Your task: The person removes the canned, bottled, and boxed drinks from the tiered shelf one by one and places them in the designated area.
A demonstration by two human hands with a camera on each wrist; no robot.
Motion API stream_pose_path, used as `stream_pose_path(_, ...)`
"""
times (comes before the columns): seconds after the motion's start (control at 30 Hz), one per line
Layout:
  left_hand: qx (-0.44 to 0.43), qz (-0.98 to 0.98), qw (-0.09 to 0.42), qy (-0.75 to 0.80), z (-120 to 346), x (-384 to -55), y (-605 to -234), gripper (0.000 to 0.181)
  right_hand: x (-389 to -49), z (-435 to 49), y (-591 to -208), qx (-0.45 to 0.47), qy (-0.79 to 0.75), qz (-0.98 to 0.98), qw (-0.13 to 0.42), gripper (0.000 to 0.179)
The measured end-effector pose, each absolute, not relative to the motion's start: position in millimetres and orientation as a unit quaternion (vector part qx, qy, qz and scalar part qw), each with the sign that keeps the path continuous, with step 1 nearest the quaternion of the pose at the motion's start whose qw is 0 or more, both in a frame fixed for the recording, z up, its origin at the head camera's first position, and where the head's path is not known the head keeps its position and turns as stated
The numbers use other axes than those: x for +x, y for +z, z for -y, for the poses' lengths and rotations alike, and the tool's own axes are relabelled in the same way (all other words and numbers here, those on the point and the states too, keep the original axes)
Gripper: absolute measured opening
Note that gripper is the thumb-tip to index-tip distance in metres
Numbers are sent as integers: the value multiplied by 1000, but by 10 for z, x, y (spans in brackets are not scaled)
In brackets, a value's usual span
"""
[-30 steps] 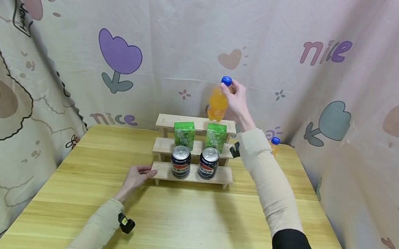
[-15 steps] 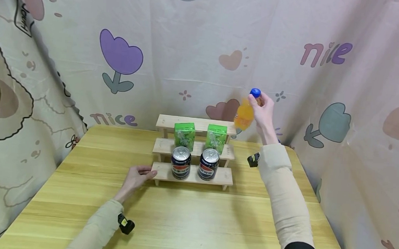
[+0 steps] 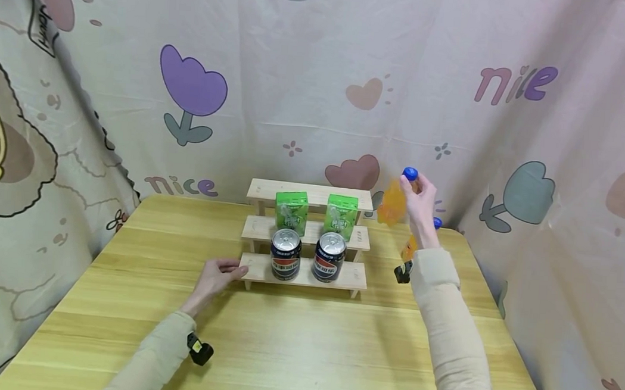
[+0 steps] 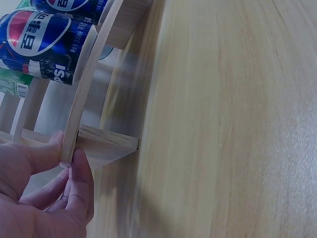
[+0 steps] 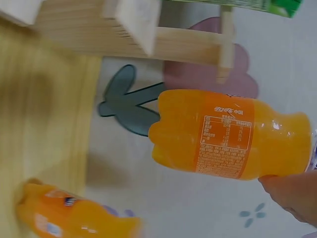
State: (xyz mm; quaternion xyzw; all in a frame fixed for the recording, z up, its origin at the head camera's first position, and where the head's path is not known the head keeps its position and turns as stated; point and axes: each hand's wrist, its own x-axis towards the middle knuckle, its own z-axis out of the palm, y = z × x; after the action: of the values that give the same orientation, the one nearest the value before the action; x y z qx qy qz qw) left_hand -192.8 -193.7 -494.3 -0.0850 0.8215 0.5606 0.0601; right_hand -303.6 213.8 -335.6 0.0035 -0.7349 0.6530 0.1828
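Observation:
My right hand (image 3: 421, 204) grips a small bottle of orange soda (image 3: 392, 203) near its blue cap, in the air right of the wooden stand. In the right wrist view this orange soda bottle (image 5: 205, 134) shows its printed label, with a finger (image 5: 292, 196) at its neck. My left hand (image 3: 216, 281) pinches the left end of the bottom step of the wooden stand (image 3: 308, 190), thumb above and fingers below, as the left wrist view shows. A second orange soda bottle (image 3: 409, 248) stands on the table, partly hidden behind my right wrist.
Two Pepsi cans (image 3: 285, 256) stand on the bottom step. Two green drink cartons (image 3: 291, 211) are on the middle step. The wooden table (image 3: 292, 349) meets a patterned curtain (image 3: 276, 85) at the back and sides.
My right hand has carried the orange soda bottle from above the top step to the right and down, past the stand's right end. The left hand stays on the bottom step.

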Motion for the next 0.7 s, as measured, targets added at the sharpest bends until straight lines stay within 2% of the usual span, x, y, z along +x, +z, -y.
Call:
stream_pose_path(0.13, -92, -814, 61, 571, 1935, -1932, -4960, 45, -3035, -2195, -3566, -17, 649, 741, 174, 9)
stream_pose_path(0.4, -89, -814, 60, 571, 1936, -1929, -4949, 45, -3051, -2266, -3994, -56, 644, 745, 161, 38)
stream_pose_path(0.7, -84, -811, 59, 577, 1932, -1932, -4963, 44, -3027, -2301, -4254, -74, 650, 746, 127, 40)
